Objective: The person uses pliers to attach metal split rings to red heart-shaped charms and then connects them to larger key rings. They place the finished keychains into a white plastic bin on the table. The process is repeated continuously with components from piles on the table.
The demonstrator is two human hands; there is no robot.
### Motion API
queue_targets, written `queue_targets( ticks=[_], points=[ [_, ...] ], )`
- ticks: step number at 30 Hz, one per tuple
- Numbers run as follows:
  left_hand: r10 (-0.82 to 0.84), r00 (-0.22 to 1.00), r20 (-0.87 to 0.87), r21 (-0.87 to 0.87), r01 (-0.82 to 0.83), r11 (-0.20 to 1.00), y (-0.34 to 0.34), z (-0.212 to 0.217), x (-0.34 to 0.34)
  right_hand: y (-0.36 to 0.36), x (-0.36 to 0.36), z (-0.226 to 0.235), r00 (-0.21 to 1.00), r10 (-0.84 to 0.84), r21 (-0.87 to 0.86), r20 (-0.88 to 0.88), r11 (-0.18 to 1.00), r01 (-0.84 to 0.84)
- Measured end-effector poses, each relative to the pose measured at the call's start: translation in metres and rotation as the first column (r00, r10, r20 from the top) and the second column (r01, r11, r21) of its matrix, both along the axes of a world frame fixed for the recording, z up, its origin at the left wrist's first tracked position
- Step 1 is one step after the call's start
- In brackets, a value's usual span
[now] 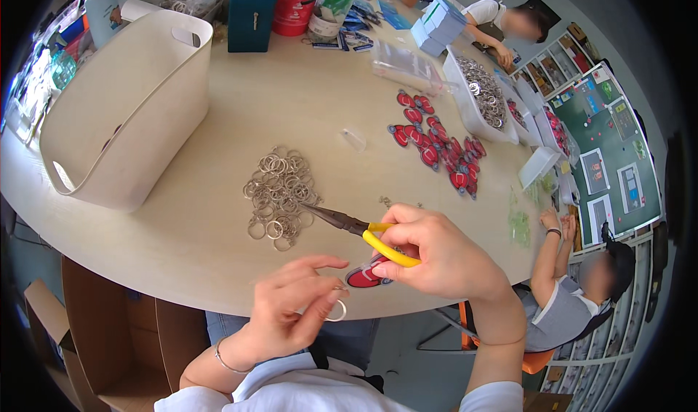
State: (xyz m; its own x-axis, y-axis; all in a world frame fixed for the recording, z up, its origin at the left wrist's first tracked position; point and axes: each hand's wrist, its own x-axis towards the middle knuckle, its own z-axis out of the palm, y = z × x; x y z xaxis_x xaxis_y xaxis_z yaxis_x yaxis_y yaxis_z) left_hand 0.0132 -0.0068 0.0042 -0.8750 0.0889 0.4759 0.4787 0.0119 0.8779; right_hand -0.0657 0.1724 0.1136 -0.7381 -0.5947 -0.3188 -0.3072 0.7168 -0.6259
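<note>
My left hand [298, 303] is closed in a pinch on a silver key ring [337, 311], just off the table's near edge. My right hand [443, 256] grips needle-nose pliers [342, 221] with yellow handles and dark jaws. The pliers' tip points left, over the right side of a heap of silver key rings [276, 186]. Between my hands is a red, dark-edged tag [366, 274], touching my right thumb. Whether the thumb holds it or it rests on the table, I cannot tell. A few small metal links [385, 202] lie beyond my right hand.
A large cream tub [138, 114] stands at the left. More red tags [436, 139] lie beyond my right hand. Farther right is a white bin [465, 110] full of metal rings. A blue-green box [251, 19] and a red cup [292, 12] hold tools. Two co-workers sit at the right.
</note>
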Motion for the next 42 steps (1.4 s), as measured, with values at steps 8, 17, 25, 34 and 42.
queue_targets(
  ticks=[8,17,25,34,42],
  points=[
    [0.211,0.976,-0.047,0.079,-0.207,0.975,0.015,-0.001,0.000,-0.013,0.032,-0.024,0.927,-0.327,-0.369,-0.184,0.897,0.243],
    [0.275,0.948,-0.162,-0.128,-0.297,0.946,0.005,0.007,0.000,0.007,0.036,-0.040,0.889,-0.432,-0.609,-0.151,0.750,0.260],
    [0.272,0.902,-0.336,-0.291,-0.374,0.880,0.002,0.011,-0.001,0.006,0.029,-0.012,0.969,-0.146,-0.375,-0.198,0.925,0.063],
    [0.236,0.912,-0.334,-0.329,-0.348,0.878,-0.001,0.014,-0.003,0.003,0.028,-0.013,0.952,-0.136,-0.371,-0.273,0.928,0.027],
    [0.273,0.860,-0.432,-0.382,-0.448,0.808,0.002,0.010,-0.002,-0.005,0.029,-0.002,0.934,-0.105,-0.178,-0.342,0.983,0.046]
  ],
)
